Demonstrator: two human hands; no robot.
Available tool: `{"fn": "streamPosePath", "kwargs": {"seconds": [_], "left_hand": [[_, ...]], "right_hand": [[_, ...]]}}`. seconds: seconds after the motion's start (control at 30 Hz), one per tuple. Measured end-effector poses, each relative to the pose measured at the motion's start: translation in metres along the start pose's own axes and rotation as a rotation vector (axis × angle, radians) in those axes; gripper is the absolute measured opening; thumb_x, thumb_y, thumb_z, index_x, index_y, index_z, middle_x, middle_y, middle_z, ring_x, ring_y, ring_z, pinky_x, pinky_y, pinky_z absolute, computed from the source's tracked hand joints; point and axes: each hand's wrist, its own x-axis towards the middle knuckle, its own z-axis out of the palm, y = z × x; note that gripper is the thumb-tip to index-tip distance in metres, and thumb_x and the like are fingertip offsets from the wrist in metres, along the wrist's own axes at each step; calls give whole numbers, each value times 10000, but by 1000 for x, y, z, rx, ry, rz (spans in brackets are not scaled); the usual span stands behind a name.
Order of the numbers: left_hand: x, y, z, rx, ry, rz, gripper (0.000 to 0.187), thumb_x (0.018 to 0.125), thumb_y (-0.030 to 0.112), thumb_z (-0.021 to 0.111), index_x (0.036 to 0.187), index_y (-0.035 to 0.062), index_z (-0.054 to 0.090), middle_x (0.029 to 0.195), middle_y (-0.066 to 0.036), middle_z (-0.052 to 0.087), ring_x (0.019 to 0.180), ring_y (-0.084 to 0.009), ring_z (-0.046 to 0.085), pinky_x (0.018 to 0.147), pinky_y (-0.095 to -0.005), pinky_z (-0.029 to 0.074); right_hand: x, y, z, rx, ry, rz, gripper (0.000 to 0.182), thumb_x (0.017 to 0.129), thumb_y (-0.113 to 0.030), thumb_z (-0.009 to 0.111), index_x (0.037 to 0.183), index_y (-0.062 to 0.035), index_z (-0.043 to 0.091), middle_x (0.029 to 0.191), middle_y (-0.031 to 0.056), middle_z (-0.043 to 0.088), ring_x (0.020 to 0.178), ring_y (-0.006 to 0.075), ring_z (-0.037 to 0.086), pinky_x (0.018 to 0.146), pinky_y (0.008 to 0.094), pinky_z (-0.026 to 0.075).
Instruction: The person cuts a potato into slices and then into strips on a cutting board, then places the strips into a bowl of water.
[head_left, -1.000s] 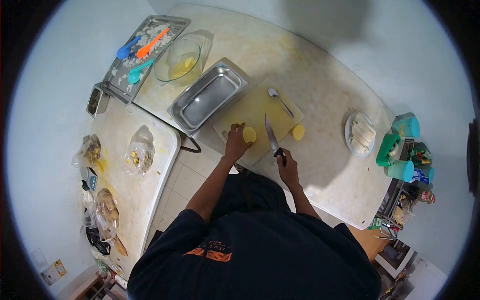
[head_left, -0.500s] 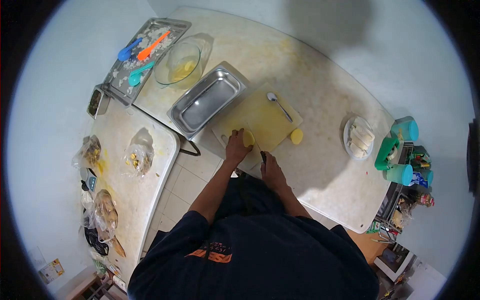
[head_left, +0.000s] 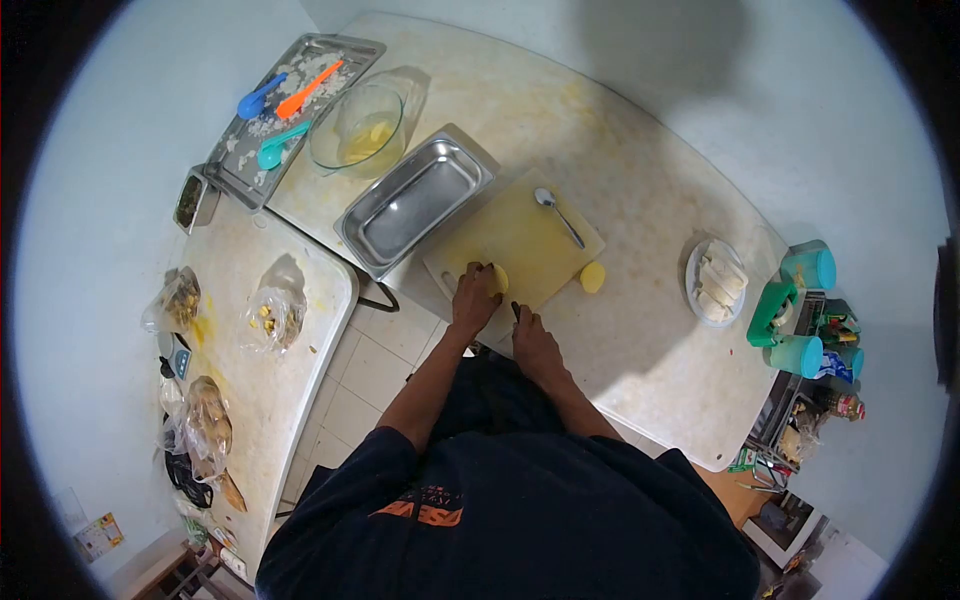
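Note:
My left hand (head_left: 476,298) presses a round yellow piece, which looks like peeled potato (head_left: 501,279), onto the near part of a yellowish cutting board (head_left: 530,235). Its fingers curl over the piece and partly hide it. My right hand (head_left: 538,345) is wrapped round the dark handle of a knife (head_left: 516,311), close to the board's near edge; the blade is hard to make out. A metal spoon (head_left: 562,218) lies on the far right of the board. Another yellow potato piece (head_left: 592,277) rests by the board's right edge.
Left of the board stand a deep steel pan (head_left: 415,205) and a glass bowl (head_left: 358,130) holding yellow pieces. Beyond is a metal tray (head_left: 240,185) with white bits and coloured scoops. A white plate of pale slabs (head_left: 716,282) sits right, near turquoise-lidded jars (head_left: 797,355).
My right hand has drawn slightly left and toward me with the knife, its handle now angled differently. My left hand stays on the potato piece, nearly unmoved.

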Motion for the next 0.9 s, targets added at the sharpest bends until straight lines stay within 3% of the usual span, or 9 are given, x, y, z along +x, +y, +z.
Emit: {"fn": "streamPosePath", "kwargs": {"seconds": [0.27, 0.67, 0.9], "left_hand": [[1, 0, -2, -3, -7, 24, 573, 699, 102, 776, 1226, 88, 552, 1237, -122, 491, 1062, -369, 557, 865, -453, 510], [-1, 2, -9, 58, -10, 14, 485, 712, 96, 764, 1171, 111, 608, 1226, -71, 524, 1033, -333, 581, 833, -441, 520], [-1, -3, -6, 68, 90, 81, 541, 691, 122, 777, 1205, 123, 608, 1208, -78, 551, 1013, -337, 584, 831, -440, 517]], "right_hand": [[9, -5, -1, -130, -32, 4, 339, 971, -181, 428, 1173, 85, 372, 839, 307, 632, 767, 483, 649, 667, 552, 537], [13, -16, -15, -63, -115, 70, 318, 945, -131, 407, 1178, 81, 369, 867, 339, 640, 800, 484, 657, 696, 535, 545], [22, 12, 16, 37, -133, 137, 268, 946, -173, 413, 1137, 9, 366, 893, 369, 622, 887, 528, 622, 785, 596, 492]]}}
